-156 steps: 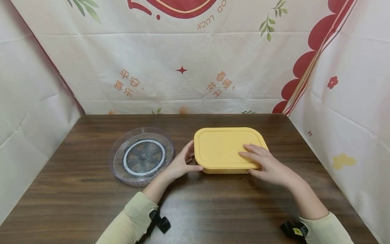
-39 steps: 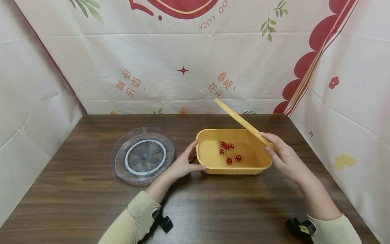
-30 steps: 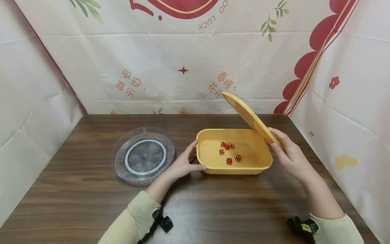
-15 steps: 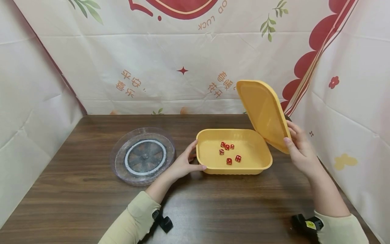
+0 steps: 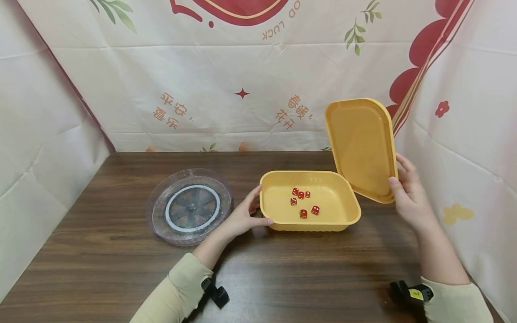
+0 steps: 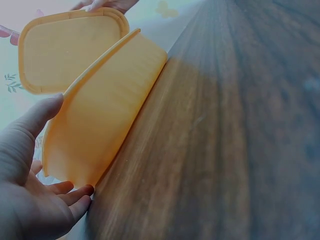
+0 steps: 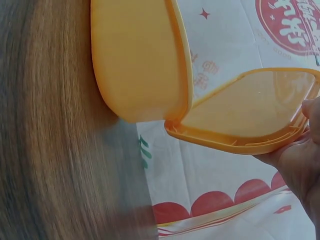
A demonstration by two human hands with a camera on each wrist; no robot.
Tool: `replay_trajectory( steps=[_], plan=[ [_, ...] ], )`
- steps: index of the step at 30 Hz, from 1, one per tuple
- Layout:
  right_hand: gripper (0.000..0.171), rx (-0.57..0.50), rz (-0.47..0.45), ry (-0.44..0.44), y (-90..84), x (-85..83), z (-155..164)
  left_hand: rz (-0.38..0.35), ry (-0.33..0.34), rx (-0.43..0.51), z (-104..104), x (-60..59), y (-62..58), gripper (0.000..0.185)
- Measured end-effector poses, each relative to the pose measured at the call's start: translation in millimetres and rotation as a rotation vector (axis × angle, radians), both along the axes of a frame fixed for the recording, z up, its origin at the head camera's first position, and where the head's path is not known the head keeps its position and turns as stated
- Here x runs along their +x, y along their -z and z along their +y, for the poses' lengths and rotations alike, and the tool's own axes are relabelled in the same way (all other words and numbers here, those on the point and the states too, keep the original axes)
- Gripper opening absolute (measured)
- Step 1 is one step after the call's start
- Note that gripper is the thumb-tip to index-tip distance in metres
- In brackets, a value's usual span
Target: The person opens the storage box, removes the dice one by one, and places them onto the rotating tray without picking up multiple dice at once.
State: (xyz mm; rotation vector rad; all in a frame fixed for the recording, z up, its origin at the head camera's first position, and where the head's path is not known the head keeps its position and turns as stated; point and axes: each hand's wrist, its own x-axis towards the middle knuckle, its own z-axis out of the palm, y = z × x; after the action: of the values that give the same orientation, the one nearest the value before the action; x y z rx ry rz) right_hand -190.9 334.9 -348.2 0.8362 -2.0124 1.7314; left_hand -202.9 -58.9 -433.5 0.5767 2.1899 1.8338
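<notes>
Head view: a yellow box (image 5: pixel 310 204) sits a little right of centre on the brown wooden table (image 5: pixel 121 260), open, with six small red dice (image 5: pixel 304 202) lying on its floor. At the box's 9 o'clock, just beyond the left hand (image 5: pixel 242 217), lies a round clear plastic turntable (image 5: pixel 189 205) with a white ring and dark spokes under its glassy top; it is apart from the box. A printed cloth backdrop (image 5: pixel 226 80) closes off the table at 12 o'clock and wraps round both sides, creased and matte, with red motifs. Nothing blocks the dice from above

The left hand cups the box's left end, thumb along the near corner and fingers curved against the wall. The right hand (image 5: pixel 409 197) pinches the lower right edge of the yellow lid (image 5: pixel 361 148), which stands nearly upright at the box's 2 o'clock, its hollow inner face turned toward the box, its lower corner close above the box's right rim

Box and lid are smooth moulded plastic, rectangular with rounded corners; the box's outer wall is finely ribbed. A black strap shows at each pale sleeve cuff (image 5: pixel 183 280)
</notes>
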Motion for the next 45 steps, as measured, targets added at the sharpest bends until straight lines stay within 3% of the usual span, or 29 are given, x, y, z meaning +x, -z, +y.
replay_trajectory(
  steps=[7, 14, 16, 22, 28, 38, 45],
  plan=[
    [0.054, -0.066, -0.098, 0.159, -0.5, 0.9, 7.1, -0.007, 0.037, 0.014, -1.5, 0.2, -3.1, 0.1],
    [0.056, -0.154, -0.212, 0.156, -1.3, 1.0, 15.4, -0.016, 0.061, 0.017, -2.8, 13.1, -29.0, 0.098],
    [0.056, -0.167, -0.227, 0.159, -0.8, 0.2, 16.9, -0.017, 0.053, 0.019, -2.4, 12.6, -27.4, 0.098],
    [0.056, -0.161, -0.262, 0.16, 1.5, -1.8, 22.2, -0.004, 0.018, 0.016, -0.8, 3.8, -6.3, 0.1],
    [0.057, -0.198, -0.317, 0.126, 7.3, -6.1, 33.2, 0.0, 0.006, 0.006, -0.2, 2.9, -3.8, 0.1],
    [0.058, -0.372, -0.39, -0.032, 17.2, -12.3, 52.5, -0.02, 0.022, 0.009, -0.1, 0.1, -1.1, 0.1],
    [0.061, -0.345, -0.472, -0.064, 21.0, -13.0, 67.3, -0.043, 0.047, 0.008, -1.5, 11.1, -24.1, 0.099]
  ],
)
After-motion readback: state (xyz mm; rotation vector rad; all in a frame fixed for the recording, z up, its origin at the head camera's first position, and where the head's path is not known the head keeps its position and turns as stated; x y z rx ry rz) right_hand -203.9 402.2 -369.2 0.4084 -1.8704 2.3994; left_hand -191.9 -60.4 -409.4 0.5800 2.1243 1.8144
